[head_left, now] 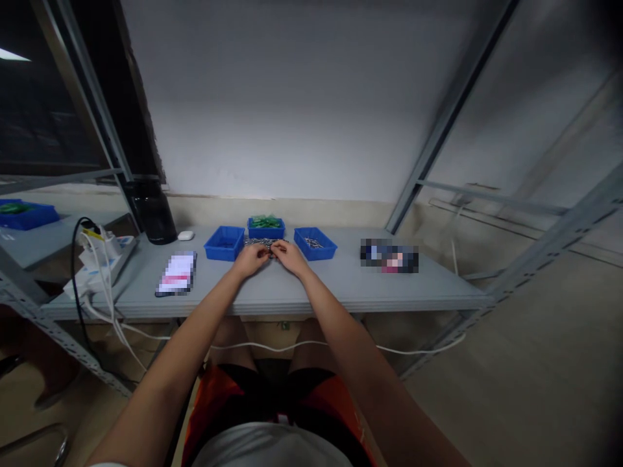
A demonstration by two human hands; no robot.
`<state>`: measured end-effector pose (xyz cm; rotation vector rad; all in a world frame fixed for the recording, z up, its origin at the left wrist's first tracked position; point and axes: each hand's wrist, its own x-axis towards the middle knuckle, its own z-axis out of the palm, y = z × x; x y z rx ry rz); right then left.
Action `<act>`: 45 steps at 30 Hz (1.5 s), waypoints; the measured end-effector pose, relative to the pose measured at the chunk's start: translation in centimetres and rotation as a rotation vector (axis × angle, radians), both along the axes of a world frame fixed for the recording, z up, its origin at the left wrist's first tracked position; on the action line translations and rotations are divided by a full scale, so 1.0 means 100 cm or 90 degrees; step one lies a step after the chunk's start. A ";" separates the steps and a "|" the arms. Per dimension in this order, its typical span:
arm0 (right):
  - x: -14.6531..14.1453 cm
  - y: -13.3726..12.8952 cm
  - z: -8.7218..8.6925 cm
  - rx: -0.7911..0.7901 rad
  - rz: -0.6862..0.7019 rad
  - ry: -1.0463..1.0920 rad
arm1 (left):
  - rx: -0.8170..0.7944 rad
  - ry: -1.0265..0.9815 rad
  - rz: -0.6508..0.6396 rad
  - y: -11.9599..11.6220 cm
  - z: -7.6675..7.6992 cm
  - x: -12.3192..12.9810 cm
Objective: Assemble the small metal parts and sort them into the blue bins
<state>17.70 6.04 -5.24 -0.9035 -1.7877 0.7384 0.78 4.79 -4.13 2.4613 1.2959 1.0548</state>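
Note:
My left hand [252, 259] and my right hand [289, 255] meet over the middle of the grey table, fingertips pinched close together. Whatever lies between the fingers is too small to make out. Just behind them is a heap of small shiny metal pieces [259, 242], partly hidden by the hands. A blue bin [224, 253] stands to the left, with some dark small parts at its bottom. To the right, another blue bin [322, 253] holds several silvery metal pieces. Farther back, a third blue bin [265, 231] is filled with green pieces [265, 221].
On the left are a phone [177, 273], a white earbud case [185, 235], a black bottle [153, 211] and a white power strip [104, 266] with cables. A blurred-out item [389, 257] lies at right. A white cable [277, 349] hangs below the table edge [399, 305]. Metal posts flank the table.

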 end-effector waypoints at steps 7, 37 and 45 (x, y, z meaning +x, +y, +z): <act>-0.001 -0.001 0.000 0.005 -0.008 -0.016 | -0.005 0.004 -0.006 0.001 -0.002 0.001; -0.002 0.004 -0.006 -0.050 0.055 -0.024 | 0.065 -0.112 0.048 0.008 -0.001 -0.001; -0.001 0.005 -0.007 -0.052 0.073 -0.019 | 0.041 -0.152 0.002 0.004 0.000 0.000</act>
